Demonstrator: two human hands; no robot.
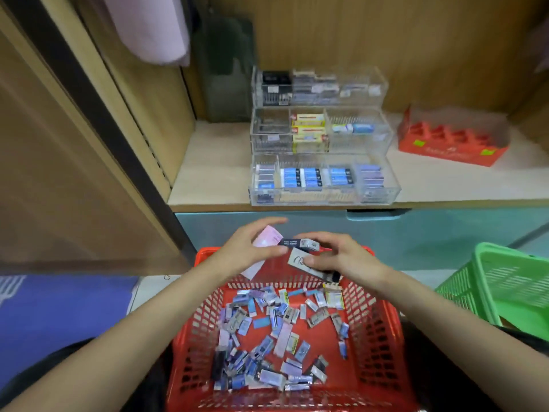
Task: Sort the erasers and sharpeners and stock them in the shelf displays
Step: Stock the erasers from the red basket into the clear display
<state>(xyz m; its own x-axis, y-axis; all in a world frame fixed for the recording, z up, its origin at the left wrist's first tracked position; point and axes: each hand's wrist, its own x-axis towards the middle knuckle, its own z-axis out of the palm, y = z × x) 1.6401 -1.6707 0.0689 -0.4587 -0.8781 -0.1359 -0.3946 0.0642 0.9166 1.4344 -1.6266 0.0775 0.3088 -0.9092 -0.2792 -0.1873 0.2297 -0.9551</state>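
Sorting is the step in hand. At near left, the left hand (pixel 249 248) hovers above the far rim of the red slotted plastic basket (pixel 374 331), its fingers spread and loosely curled round a pale pink flat packet (pixel 266 237). Just right of it, the right hand (pixel 341 257) pinches a small dark rectangular box (pixel 292 242) at its fingertips and clamps a grey-white printed packet (pixel 298 261) beneath. Whether the left fingertips also touch the box cannot be told. Below both hands, the loose erasers and sharpeners (pixel 264 346) lie mixed across the basket floor, so most stock appears unsorted. On the far wooden shelf (pixel 214 173), the clear acrylic three-tier display (pixel 391 179) is partly filled. A green slotted plastic basket (pixel 520 281) stands at near right. The next move probably calls for matching each held item to its compartment. It then calls for a forward reach over the basket rim without dropping the second item.
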